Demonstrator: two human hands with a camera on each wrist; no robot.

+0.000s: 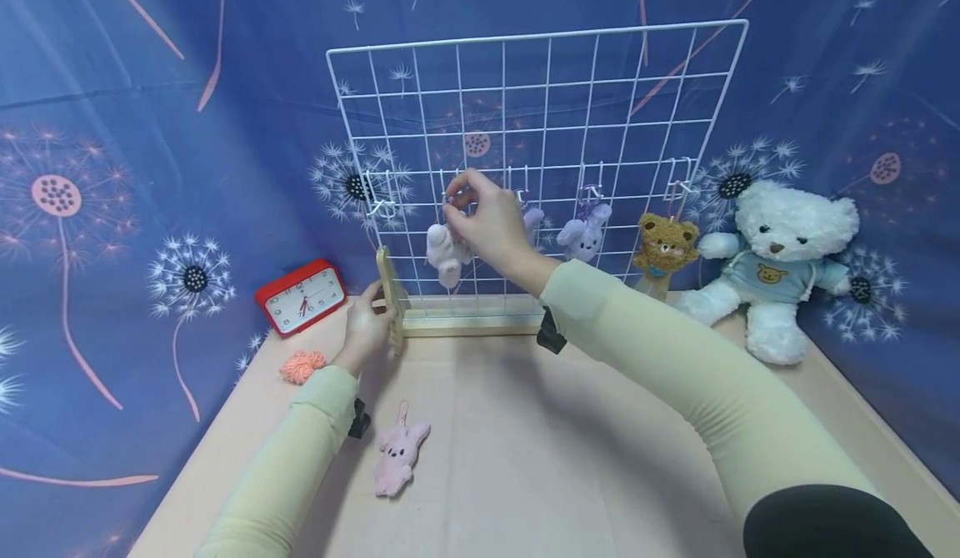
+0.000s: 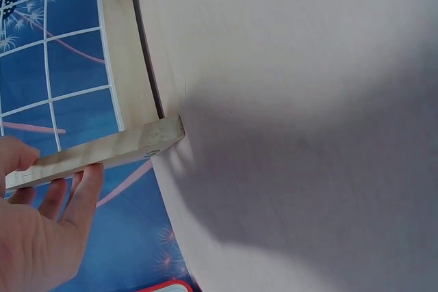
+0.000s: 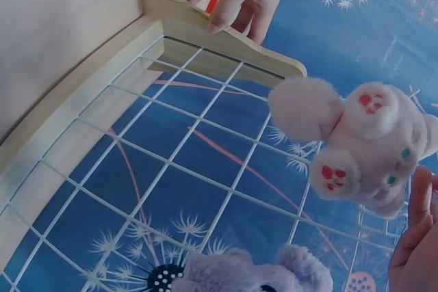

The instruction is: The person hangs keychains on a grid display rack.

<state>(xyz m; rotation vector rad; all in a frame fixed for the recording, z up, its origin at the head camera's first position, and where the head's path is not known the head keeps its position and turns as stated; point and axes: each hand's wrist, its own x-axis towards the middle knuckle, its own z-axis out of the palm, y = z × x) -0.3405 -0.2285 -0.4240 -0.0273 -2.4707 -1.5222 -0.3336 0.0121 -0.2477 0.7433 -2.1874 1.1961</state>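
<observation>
A white wire grid rack (image 1: 537, 38) stands upright in a wooden base (image 1: 472, 325). My left hand (image 1: 366, 324) grips the wooden end piece (image 2: 102, 150) at its left side, thumb on one face and fingers on the other. My right hand (image 1: 491, 223) is at the middle-left of the grid, thumb and forefinger pinching the top of a white plush keychain (image 3: 373, 141). The plush dangles before the wires, showing pink paw pads and green eyes; its loop is hidden by the fingers. Purple plush keychains (image 1: 583, 237) and a brown bear keychain (image 1: 664, 243) hang to the right.
A pink plush keychain (image 1: 400, 458) lies on the table (image 1: 540, 458). At the left are a red alarm clock (image 1: 302, 298) and a coral yarn bundle (image 1: 302, 367). A white teddy bear (image 1: 780, 266) sits right of the rack. An unused white hook (image 1: 384, 208) hangs at the grid's left.
</observation>
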